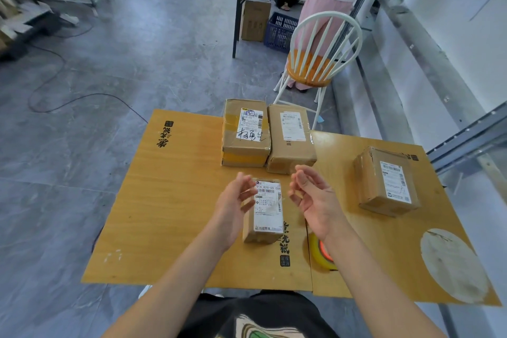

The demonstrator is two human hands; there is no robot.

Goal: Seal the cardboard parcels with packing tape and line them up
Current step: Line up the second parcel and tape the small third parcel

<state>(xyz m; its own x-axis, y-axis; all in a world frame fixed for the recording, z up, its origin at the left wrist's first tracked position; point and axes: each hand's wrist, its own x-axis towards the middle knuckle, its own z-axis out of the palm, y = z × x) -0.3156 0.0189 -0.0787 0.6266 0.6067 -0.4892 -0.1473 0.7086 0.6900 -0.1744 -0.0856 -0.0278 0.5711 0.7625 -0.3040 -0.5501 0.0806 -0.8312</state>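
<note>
Parcels across the wooden table (170, 200), four in all. Dead centre, flat, label up: small parcel (264, 217). Flanking it, left hand (233, 208) and right hand (315, 200), palms turned inward, fingers loosely curled and parted, gripping nothing. Left fingertips blurred over the label's edge; touching or not, cannot tell. Right hand clear of the box. Partly under the right wrist, tape roll (319, 255). At the far edge, side by side and touching, handwritten-label parcel (245, 132) and plain brown parcel (290, 143). Off right, well apart, fourth parcel (386, 181). Beyond the table, white chair (307, 78).
</note>
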